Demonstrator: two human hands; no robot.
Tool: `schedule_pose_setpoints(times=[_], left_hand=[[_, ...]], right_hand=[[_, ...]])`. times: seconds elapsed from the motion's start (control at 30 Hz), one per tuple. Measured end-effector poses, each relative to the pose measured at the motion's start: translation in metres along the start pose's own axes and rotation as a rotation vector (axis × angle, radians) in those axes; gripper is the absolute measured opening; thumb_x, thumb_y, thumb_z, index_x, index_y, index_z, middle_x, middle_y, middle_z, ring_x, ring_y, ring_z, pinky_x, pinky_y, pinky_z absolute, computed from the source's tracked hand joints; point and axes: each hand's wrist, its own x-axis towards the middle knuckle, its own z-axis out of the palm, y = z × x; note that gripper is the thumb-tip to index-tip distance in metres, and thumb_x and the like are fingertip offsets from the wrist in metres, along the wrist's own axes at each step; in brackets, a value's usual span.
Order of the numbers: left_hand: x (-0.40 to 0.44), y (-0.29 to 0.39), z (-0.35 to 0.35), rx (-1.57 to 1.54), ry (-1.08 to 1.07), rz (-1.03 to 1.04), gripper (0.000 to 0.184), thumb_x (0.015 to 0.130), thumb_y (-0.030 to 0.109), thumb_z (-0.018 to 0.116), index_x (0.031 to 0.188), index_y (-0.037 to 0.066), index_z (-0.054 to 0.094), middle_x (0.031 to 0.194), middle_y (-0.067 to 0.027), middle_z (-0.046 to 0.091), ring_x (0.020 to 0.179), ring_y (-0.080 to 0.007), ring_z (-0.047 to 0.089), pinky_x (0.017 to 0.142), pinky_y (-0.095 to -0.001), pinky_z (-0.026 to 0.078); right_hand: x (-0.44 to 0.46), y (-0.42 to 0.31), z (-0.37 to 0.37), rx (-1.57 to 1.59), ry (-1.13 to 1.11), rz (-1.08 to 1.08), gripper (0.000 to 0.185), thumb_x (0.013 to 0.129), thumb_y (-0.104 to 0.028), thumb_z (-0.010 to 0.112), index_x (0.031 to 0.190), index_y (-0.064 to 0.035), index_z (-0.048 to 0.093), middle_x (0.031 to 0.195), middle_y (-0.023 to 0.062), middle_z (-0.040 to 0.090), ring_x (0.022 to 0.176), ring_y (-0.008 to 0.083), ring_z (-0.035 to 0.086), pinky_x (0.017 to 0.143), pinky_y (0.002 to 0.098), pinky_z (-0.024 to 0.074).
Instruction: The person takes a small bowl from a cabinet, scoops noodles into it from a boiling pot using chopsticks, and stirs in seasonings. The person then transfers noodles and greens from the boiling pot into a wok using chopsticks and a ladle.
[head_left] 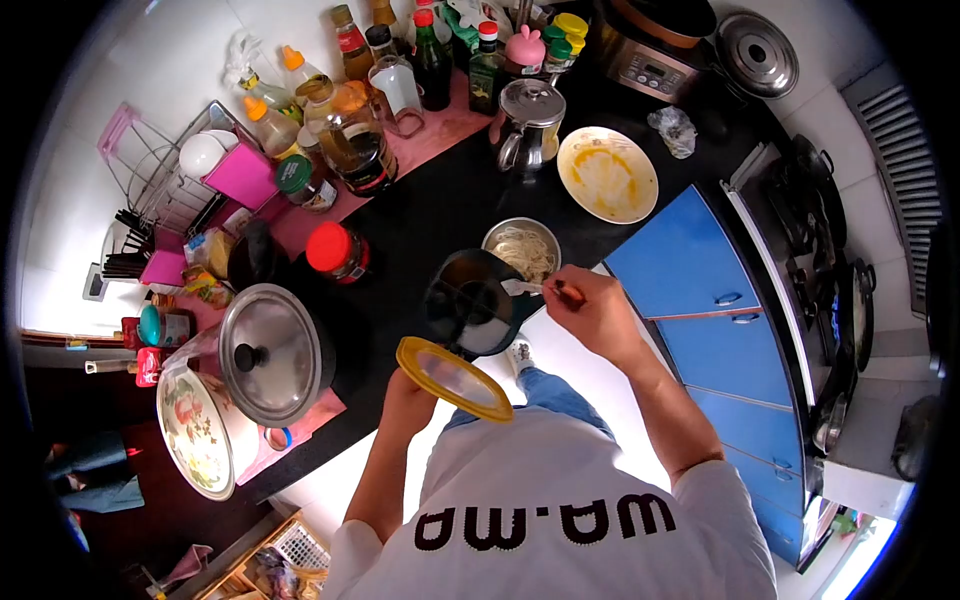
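My left hand [405,402] is closed on the edge of a yellow-rimmed lid [455,380] with a pale see-through middle, tilted up near my body. Just beyond it is a dark round container [455,300] with dividers and pale contents inside; whether the lid is joined to it is unclear. My right hand [590,312] grips a small spoon [518,287], its pale head over the container's right rim. Behind the spoon stands a metal bowl [530,243] of noodles, its near side partly covered by the container and the spoon.
A yellow-stained plate [612,178] and a metal pot [531,103] stand behind the bowl. To the left are a red-lidded jar [337,252], a lidded pot [270,355] and a floral basin [193,430]. Several bottles [396,80] line the wall. A stove [790,220] is right.
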Motion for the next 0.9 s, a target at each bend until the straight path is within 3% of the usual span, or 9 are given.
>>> schedule_pose_setpoints(times=[0.03, 0.1, 0.17, 0.2, 0.27, 0.4, 0.47, 0.9], left_hand=[[0.0, 0.0, 0.001, 0.001, -0.002, 0.001, 0.016, 0.081, 0.007, 0.057, 0.095, 0.0, 0.057, 0.084, -0.0057, 0.059, 0.077, -0.0135, 0.056, 0.07, -0.0253, 0.045], [0.0, -0.002, 0.003, 0.007, 0.013, -0.056, 0.015, 0.081, 0.006, 0.057, 0.095, 0.001, 0.057, 0.085, -0.0069, 0.06, 0.078, -0.0151, 0.057, 0.07, -0.026, 0.046], [0.0, 0.002, 0.005, 0.049, 0.008, -0.065, 0.015, 0.081, 0.006, 0.057, 0.095, 0.001, 0.058, 0.085, -0.0075, 0.06, 0.079, -0.016, 0.058, 0.071, -0.0264, 0.046], [0.0, 0.004, 0.005, 0.092, 0.004, -0.074, 0.015, 0.081, 0.005, 0.057, 0.095, 0.001, 0.058, 0.086, -0.0081, 0.06, 0.079, -0.0169, 0.058, 0.071, -0.0268, 0.046], [0.0, 0.004, 0.005, 0.116, -0.009, -0.06, 0.014, 0.081, 0.006, 0.057, 0.094, 0.001, 0.058, 0.086, -0.0085, 0.06, 0.08, -0.0175, 0.058, 0.072, -0.0272, 0.047], [0.001, 0.005, 0.005, 0.156, -0.005, -0.092, 0.014, 0.081, 0.005, 0.056, 0.094, 0.001, 0.058, 0.087, -0.0095, 0.06, 0.08, -0.0189, 0.059, 0.073, -0.0282, 0.047], [0.001, 0.005, 0.003, 0.182, -0.02, -0.096, 0.014, 0.081, 0.004, 0.056, 0.094, 0.001, 0.058, 0.087, -0.0091, 0.06, 0.08, -0.0182, 0.059, 0.073, -0.0279, 0.047], [-0.001, 0.002, 0.006, 0.098, 0.065, -0.144, 0.013, 0.082, 0.002, 0.054, 0.095, -0.002, 0.055, 0.087, -0.0085, 0.061, 0.08, -0.0153, 0.058, 0.073, -0.0269, 0.047]], right_hand=[[0.001, 0.002, 0.004, -0.069, -0.013, -0.048, 0.007, 0.075, -0.004, 0.061, 0.08, -0.0001, 0.058, 0.062, 0.0107, 0.055, 0.051, 0.0151, 0.05, 0.049, 0.0249, 0.0415], [0.001, 0.01, 0.015, -0.045, 0.008, -0.081, 0.009, 0.073, -0.003, 0.062, 0.08, -0.0008, 0.058, 0.066, 0.0113, 0.056, 0.053, 0.0198, 0.052, 0.051, 0.0266, 0.0424], [0.002, 0.013, 0.02, -0.091, -0.021, -0.066, 0.008, 0.07, -0.003, 0.059, 0.077, -0.0022, 0.055, 0.07, 0.0145, 0.056, 0.06, 0.0297, 0.057, 0.054, 0.0343, 0.0453], [0.001, 0.012, 0.019, -0.091, -0.022, -0.067, 0.008, 0.07, -0.003, 0.059, 0.077, -0.0022, 0.055, 0.07, 0.0145, 0.056, 0.06, 0.0297, 0.057, 0.054, 0.0343, 0.0453], [0.001, 0.009, 0.017, -0.072, -0.121, 0.004, 0.008, 0.07, -0.003, 0.059, 0.077, -0.0018, 0.054, 0.067, 0.0139, 0.055, 0.056, 0.0278, 0.055, 0.054, 0.0325, 0.0446], [0.001, 0.013, 0.012, 0.036, -0.114, 0.121, 0.008, 0.071, -0.005, 0.059, 0.077, -0.0011, 0.054, 0.063, 0.0137, 0.054, 0.052, 0.0233, 0.052, 0.052, 0.0299, 0.0431], [0.002, 0.016, 0.009, 0.102, -0.061, 0.148, 0.009, 0.073, -0.006, 0.059, 0.076, -0.0001, 0.054, 0.06, 0.0122, 0.052, 0.05, 0.016, 0.048, 0.051, 0.0277, 0.0409], [0.022, 0.02, -0.013, 0.308, 0.085, 0.229, 0.007, 0.076, -0.005, 0.06, 0.074, -0.0007, 0.054, 0.062, -0.0008, 0.052, 0.057, 0.0038, 0.043, 0.052, 0.0198, 0.0371]])
